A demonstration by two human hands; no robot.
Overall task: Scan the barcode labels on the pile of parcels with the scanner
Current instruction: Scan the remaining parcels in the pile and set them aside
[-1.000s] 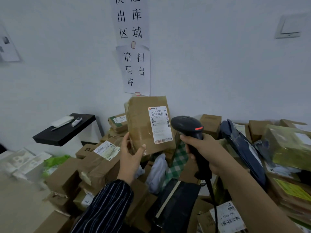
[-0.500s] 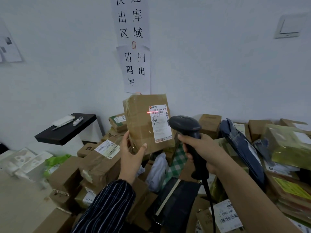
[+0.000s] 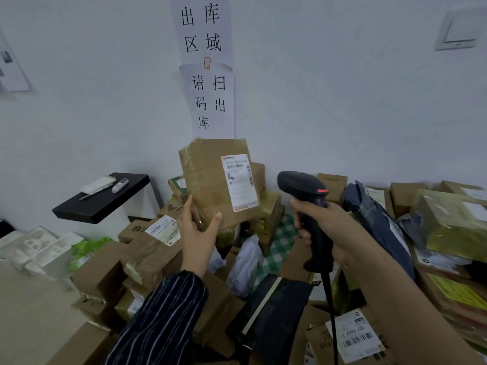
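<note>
The parcel (image 3: pixel 208 180) stands upright, label (image 3: pixel 239 183) facing scanner (image 3: pixel 300 183).

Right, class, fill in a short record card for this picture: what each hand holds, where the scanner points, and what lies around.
left hand: holds the parcel upright by its lower left corner
label: white, on the parcel's front, faces the camera, no red scan line on it
right hand: grips the black scanner by its handle
scanner aim: head toward the label, apart from the parcel
surroundings: pile of parcels below, black shelf at left, paper sign on wall
</note>
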